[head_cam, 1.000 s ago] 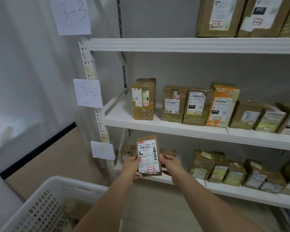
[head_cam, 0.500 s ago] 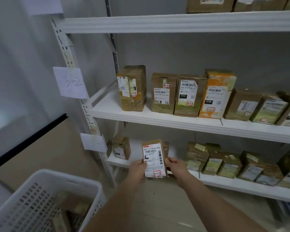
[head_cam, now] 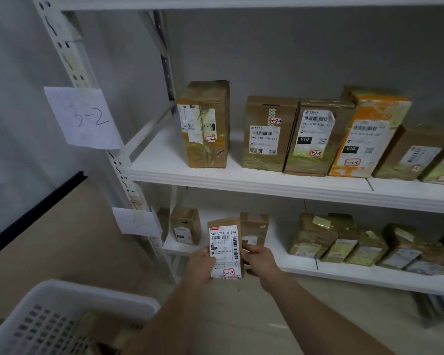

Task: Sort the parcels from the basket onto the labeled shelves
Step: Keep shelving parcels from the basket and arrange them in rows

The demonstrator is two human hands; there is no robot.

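Observation:
A small brown parcel [head_cam: 225,248] with a white shipping label and a red-circled "3-1-3" tag stands upright between my hands, in front of the lower shelf [head_cam: 305,268]. My left hand [head_cam: 200,265] grips its left edge and my right hand [head_cam: 258,260] grips its right edge. The white perforated basket [head_cam: 62,316] sits at the bottom left with brown parcels partly visible inside. A paper sign "3-2" [head_cam: 83,118] marks the middle shelf [head_cam: 254,181]; a smaller paper sign [head_cam: 136,221] hangs by the lower shelf, its writing faint.
Several taped parcels stand in a row on the middle shelf, and several more on the lower shelf to the right. Two small boxes [head_cam: 186,225] stand at the lower shelf's left end. The white shelf post [head_cam: 128,175] and a leaning brown board [head_cam: 49,239] are at the left.
The view has dropped and drawn closer to the shelves. My hands have carried the parcel lower, toward the left part of the lower shelf.

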